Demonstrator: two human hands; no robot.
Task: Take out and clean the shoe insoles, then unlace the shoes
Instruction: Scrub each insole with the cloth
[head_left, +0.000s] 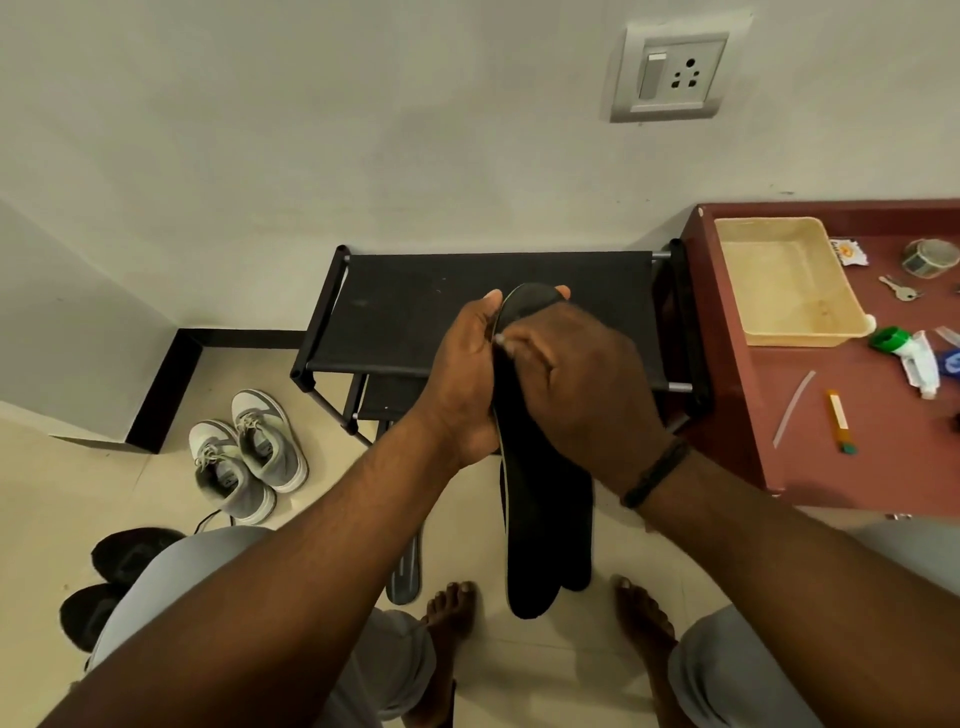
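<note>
Your left hand (462, 374) wraps around the upper part of a pair of black insoles (545, 519), thumb up along their rounded toe end. Your right hand (576, 400) curls over them from the other side, fingers closed on the same upper part. The insoles hang upright between your hands, long, flat and matte, one with a pale edge, above the beige floor tiles. Behind them stands a black fabric-topped shoe rack (415, 306) with metal tubes. On the floor to the left sit grey laced sneakers (247, 452), and nearer, black shoes (124, 561). To the right, a reddish table (810, 467) carries a cream plastic tray (789, 280); its small labels are unreadable.
</note>
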